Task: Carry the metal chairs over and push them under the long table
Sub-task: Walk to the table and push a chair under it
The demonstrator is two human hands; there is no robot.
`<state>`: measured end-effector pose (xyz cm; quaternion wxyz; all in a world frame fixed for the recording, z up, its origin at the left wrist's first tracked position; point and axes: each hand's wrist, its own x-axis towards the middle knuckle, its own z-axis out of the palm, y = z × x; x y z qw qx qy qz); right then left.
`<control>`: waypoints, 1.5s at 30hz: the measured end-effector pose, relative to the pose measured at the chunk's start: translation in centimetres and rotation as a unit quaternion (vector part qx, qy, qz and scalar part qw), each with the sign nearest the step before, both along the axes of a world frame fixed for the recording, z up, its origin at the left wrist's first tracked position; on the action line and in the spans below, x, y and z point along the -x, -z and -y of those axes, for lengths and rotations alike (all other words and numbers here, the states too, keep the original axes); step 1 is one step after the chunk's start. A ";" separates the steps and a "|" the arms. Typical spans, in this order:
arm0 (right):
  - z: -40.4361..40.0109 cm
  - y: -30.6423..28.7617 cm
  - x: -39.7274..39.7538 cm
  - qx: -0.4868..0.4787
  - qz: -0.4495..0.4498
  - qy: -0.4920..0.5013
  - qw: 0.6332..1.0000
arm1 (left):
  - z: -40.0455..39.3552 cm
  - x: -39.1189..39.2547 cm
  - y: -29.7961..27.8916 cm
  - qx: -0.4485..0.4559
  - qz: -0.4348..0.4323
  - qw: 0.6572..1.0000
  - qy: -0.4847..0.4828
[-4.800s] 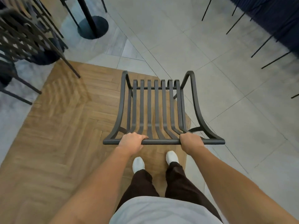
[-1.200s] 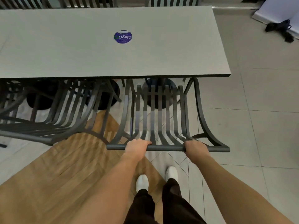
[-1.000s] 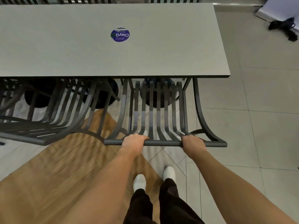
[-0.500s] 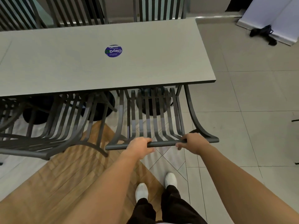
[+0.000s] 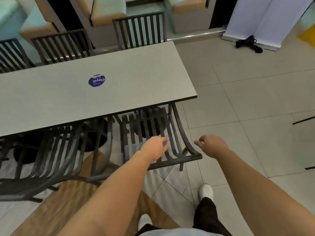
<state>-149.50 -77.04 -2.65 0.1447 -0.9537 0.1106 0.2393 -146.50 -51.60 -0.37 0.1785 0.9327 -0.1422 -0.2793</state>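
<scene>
Head view: chair [image 5: 163, 133] under table [image 5: 119, 74], hands prob. off.

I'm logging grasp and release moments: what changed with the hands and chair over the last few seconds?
The chair was carried to the table and pushed partly under it. Both hands then let go of its back rail: the left hand hovers over the slats, the right hand has swung off to the right. The neighbouring chair and sticker stayed put.

Bare forearms, dark trousers [image 5: 207, 217], white shoes [image 5: 206, 191], pale grey shirt hem [image 5: 170, 233].
</scene>
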 end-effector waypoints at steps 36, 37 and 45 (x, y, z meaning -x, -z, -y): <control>38.6 -4.2 -48.3 0.023 -0.037 -0.064 0.997 | 38.9 -48.5 0.4 -0.014 -0.003 0.997 -0.072; 39.1 -4.1 -50.1 0.024 -0.041 -0.066 0.997 | 39.4 -50.5 0.2 -0.015 -0.003 0.997 -0.071; 43.1 -4.9 -65.5 0.022 -0.044 -0.075 0.996 | 42.7 -64.4 -1.3 -0.008 -0.003 0.997 -0.080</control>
